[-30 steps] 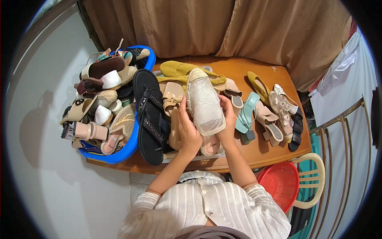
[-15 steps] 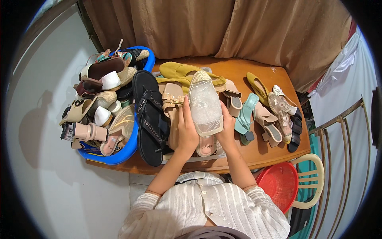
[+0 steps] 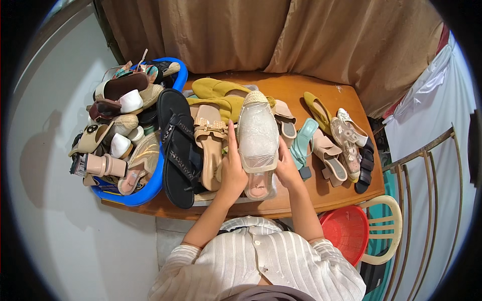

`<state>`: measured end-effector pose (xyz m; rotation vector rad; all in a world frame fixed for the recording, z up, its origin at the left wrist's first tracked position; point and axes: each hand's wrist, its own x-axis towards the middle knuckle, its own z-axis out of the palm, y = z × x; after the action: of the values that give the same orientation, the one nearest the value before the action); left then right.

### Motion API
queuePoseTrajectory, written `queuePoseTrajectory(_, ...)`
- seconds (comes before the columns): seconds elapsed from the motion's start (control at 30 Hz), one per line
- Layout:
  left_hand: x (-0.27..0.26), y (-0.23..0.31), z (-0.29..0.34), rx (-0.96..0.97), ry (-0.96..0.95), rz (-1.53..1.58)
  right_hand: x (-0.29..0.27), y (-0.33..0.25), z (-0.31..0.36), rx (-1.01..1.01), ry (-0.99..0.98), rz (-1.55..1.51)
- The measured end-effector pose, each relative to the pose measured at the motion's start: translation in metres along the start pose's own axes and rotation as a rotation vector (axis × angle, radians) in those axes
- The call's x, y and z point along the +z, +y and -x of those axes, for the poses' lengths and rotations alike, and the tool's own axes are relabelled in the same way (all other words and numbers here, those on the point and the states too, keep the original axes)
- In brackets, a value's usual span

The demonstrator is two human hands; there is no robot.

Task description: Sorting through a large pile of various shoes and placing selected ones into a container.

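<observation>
Between my two hands is a pale slip-on shoe (image 3: 258,131) with a wrinkled, see-through upper, its woven straw toe pointing away from me. A pink insole (image 3: 259,186) shows at its near end. My left hand (image 3: 234,169) grips the shoe's left side, fingers stretched along it; my right hand (image 3: 287,168) holds the right side, most of its fingers hidden. Left of the hands lie beige slide sandals (image 3: 211,135) and large black flip-flops (image 3: 176,150). Mustard flats (image 3: 218,90) rest beyond them. To the right is a mint heeled sandal (image 3: 302,144).
A blue basket (image 3: 155,184) heaped with shoes stands at the left of the wooden table (image 3: 306,200). More footwear lies at right, including a beige heeled mule (image 3: 329,156) and black slides (image 3: 365,168). A red basket (image 3: 346,233) sits on a cream chair (image 3: 391,220).
My view has shifted slightly, so the table's things sit further left. The shoe stays in both hands and has tilted a little, showing more of its upper and insole.
</observation>
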<state>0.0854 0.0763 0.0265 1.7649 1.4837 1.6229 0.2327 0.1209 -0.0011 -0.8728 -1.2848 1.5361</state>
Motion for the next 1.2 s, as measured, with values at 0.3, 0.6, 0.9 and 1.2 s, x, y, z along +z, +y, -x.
queuePoseTrajectory(0.3, -0.03, 0.005, 0.0, -0.216, -0.197, -0.088, -0.04, -0.01, 0.009, 0.15, 0.023, -0.295)
queuePoseTrajectory(0.6, -0.019, 0.004, 0.027, -0.137, -0.378, -0.672, -0.06, -0.021, 0.007, 0.193, 0.12, -0.372)
queuePoseTrajectory(0.9, -0.004, -0.017, 0.03, -0.258, -0.182, -0.836, -0.079, -0.02, 0.006, 0.187, 0.127, -0.435)
queuePoseTrajectory(1.2, 0.012, -0.024, 0.032, -0.153, -0.01, -0.72, -0.09, -0.024, 0.01, 0.188, 0.125, -0.481)
